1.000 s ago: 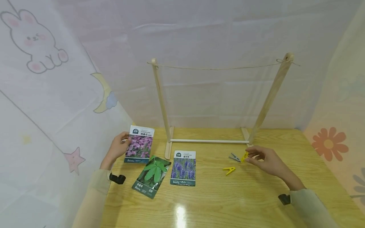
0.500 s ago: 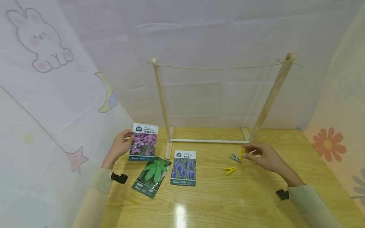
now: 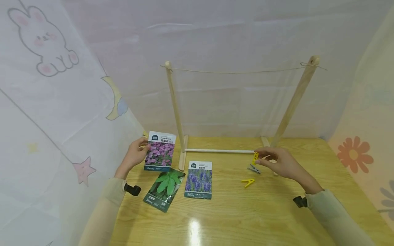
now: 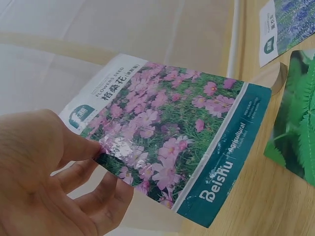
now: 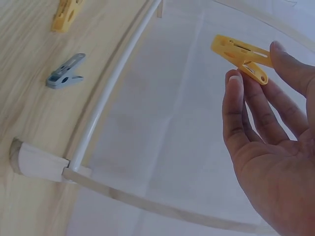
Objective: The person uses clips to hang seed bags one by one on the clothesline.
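Observation:
My left hand (image 3: 135,155) pinches the left edge of a flower seed packet (image 3: 160,152) with pink blossoms, thumb on its front in the left wrist view. The packet is lifted and tilted, overlapping the top of a green-leaf packet (image 3: 166,189). In my right hand (image 3: 281,162), thumb and fingers pinch the handles of a yellow clothespin (image 5: 241,55). Below it, a grey clothespin (image 5: 66,73) and another yellow clothespin (image 3: 248,182) lie on the table. A purple-flower seed packet (image 3: 198,180) lies flat between the hands.
A wooden frame stands at the back, with a left post (image 3: 174,106), a right post (image 3: 296,99) and a white crossbar (image 3: 218,150) low down. A thin string (image 3: 231,72) spans the post tops. Printed cloth (image 3: 46,119) hangs around the wooden table (image 3: 234,218).
My left hand has carried the pink-blossom packet right and slightly up. My right hand has lifted the yellow clothespin up and to the left. The things on the table stay put.

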Motion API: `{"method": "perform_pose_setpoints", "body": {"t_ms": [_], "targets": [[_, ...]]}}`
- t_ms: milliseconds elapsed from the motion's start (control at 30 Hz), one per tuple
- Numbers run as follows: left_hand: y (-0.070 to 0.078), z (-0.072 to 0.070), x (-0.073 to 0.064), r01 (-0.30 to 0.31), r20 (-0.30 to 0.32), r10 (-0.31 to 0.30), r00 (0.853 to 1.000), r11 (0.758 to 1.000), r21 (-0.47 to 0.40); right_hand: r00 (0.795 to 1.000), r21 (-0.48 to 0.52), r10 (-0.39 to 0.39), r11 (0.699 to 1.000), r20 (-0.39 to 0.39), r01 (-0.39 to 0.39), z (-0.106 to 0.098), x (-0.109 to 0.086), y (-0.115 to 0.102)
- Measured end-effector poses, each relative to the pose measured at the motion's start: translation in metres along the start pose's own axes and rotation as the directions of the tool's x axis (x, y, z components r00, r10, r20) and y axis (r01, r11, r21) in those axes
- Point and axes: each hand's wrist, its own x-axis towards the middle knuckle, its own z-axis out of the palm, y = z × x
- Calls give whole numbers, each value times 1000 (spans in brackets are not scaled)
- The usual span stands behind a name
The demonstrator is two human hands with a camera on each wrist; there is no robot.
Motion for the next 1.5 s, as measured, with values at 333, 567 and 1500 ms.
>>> {"method": "perform_pose_setpoints", "body": {"t_ms": [333, 567, 1500], "targets": [[9, 14, 9, -17, -10, 17, 1000, 999, -30, 1000, 3, 10, 1000, 20, -10, -3, 17, -11], [18, 20, 10, -13, -16, 12, 1000, 998, -62, 999, 27, -51, 998, 3, 51, -5, 29, -20], [53, 28, 27, -118, -93, 110, 990, 989, -92, 989, 91, -32, 995, -143, 45, -31, 90, -78]]}}
